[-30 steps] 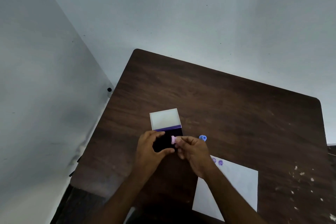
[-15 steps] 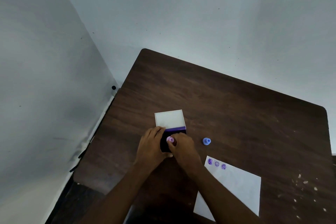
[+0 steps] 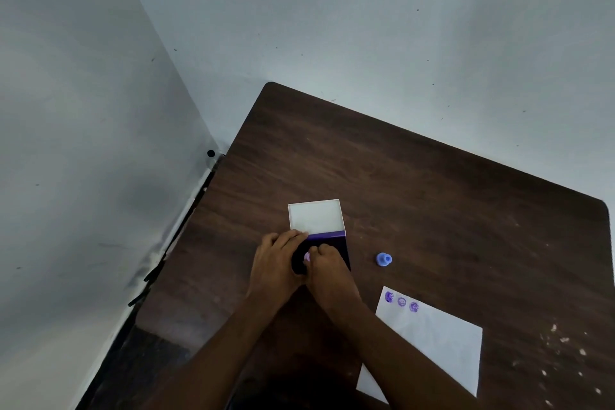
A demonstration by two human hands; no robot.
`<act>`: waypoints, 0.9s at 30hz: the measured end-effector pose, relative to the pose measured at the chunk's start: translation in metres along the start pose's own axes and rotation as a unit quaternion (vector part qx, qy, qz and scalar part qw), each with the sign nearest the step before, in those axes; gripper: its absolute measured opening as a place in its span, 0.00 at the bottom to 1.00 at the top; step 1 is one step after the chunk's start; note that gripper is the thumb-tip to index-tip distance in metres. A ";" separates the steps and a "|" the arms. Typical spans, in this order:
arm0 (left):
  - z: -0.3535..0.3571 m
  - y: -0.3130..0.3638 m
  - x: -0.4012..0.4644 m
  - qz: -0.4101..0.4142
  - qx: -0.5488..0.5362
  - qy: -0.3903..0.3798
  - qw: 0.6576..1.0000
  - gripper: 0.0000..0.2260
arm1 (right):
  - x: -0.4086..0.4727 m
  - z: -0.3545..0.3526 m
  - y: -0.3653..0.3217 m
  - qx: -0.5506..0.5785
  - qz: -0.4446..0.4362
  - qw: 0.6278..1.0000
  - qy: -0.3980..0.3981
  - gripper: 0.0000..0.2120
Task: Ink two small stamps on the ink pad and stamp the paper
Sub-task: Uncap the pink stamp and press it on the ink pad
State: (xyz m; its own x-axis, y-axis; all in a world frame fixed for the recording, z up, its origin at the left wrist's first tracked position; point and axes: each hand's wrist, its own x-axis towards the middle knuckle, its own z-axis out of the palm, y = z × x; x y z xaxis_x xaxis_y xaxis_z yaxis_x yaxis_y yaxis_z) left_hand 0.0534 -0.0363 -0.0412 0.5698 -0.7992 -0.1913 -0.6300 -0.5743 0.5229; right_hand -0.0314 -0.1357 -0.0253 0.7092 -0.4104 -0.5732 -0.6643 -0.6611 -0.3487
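Pink stamp [image 3: 307,257] pinched in your right hand [image 3: 327,271] fingers, pressed on ink pad [image 3: 336,248]. Your left hand [image 3: 274,265] grips pad's left edge. Blue stamp [image 3: 383,259] stands on worktop [image 3: 432,196] right of pad; paper [image 3: 439,339] near right.

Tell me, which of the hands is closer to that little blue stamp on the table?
The right hand. It is over the ink pad, pinching a pink stamp, with the blue stamp apart on its far side. The left hand holds the pad's other side, farther away.
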 end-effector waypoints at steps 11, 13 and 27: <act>-0.001 -0.001 -0.003 -0.012 -0.018 0.017 1.000 0.33 | -0.002 0.011 0.002 -0.027 -0.050 0.995 0.080 0.20; -0.001 0.000 -0.003 -0.011 -0.013 0.020 1.000 0.33 | -0.003 0.012 0.004 -0.031 -0.060 0.993 0.100 0.18; 0.001 -0.001 0.000 0.000 0.006 0.011 1.000 0.30 | -0.002 0.016 0.003 -0.016 -0.055 0.993 0.105 0.21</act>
State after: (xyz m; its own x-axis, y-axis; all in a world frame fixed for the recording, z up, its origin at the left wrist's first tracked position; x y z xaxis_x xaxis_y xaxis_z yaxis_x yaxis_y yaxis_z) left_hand 0.0539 -0.0358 -0.0425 0.5804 -0.7956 -0.1735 -0.6364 -0.5761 0.5129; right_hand -0.0384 -0.1268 -0.0366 0.8129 -0.4537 -0.3653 -0.5746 -0.7273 -0.3753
